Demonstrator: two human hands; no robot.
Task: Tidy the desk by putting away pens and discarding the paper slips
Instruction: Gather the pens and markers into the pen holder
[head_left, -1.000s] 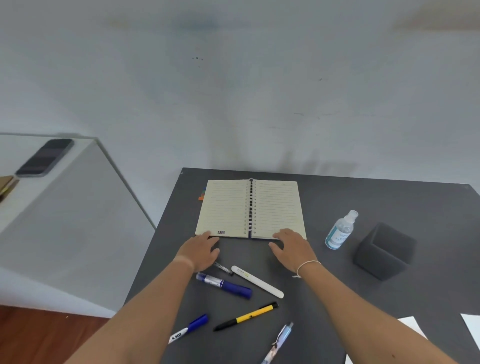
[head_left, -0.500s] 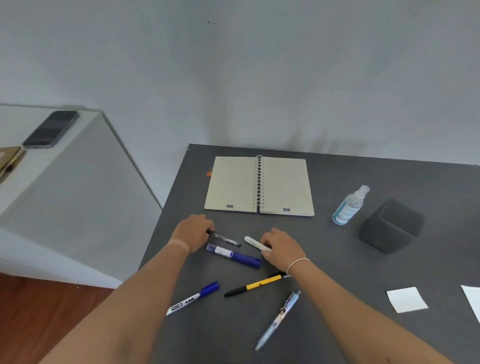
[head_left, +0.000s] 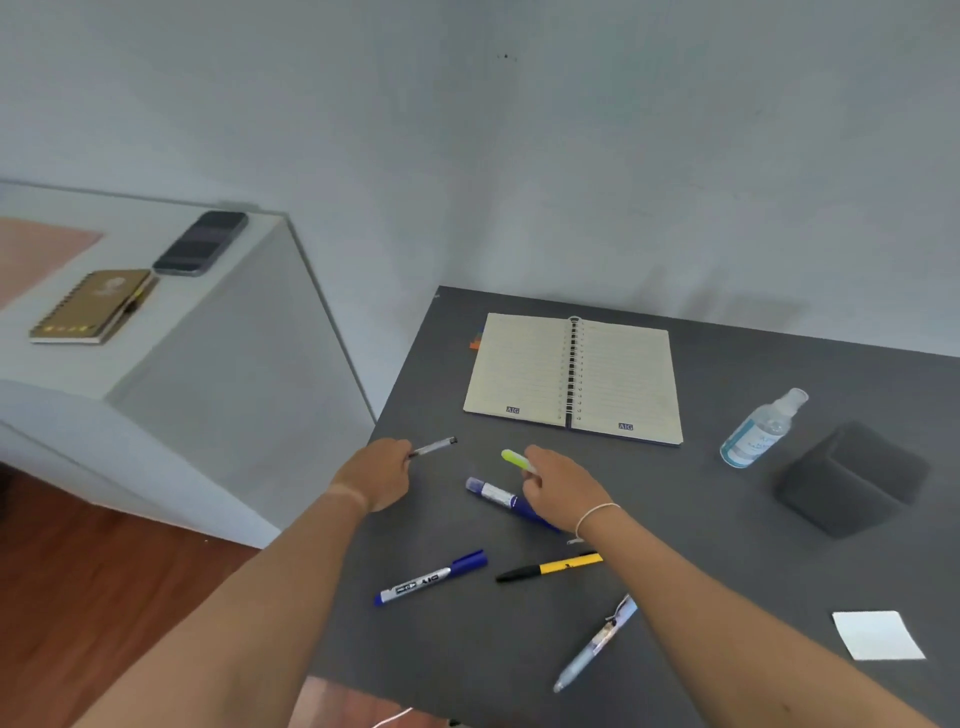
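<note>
So the left hand (head_left: 376, 475) is closed around a thin clear pen (head_left: 434, 447), and only the tip end pokes out toward the notebook (head_left: 571, 379); the rest is buried in the fist. The right hand (head_left: 558, 486) is pinching a white marker with a yellow-green cap (head_left: 514, 459), with most of its body hidden behind the fingers. Under that wrist lies a blue marker (head_left: 498, 496), its far end covered by the hand. On the dark tabletop (head_left: 701, 519), nearer the camera, there's a blue-capped marker (head_left: 431, 578), a yellow and black pen (head_left: 548, 567) partly tucked under the right forearm, and a pale blue pen (head_left: 595, 644). One white paper slip (head_left: 878, 635) sits near the right edge. The dark square cup (head_left: 852, 480) is off to the right, its inside hard to make out, beside a spray bottle (head_left: 761, 428).
</note>
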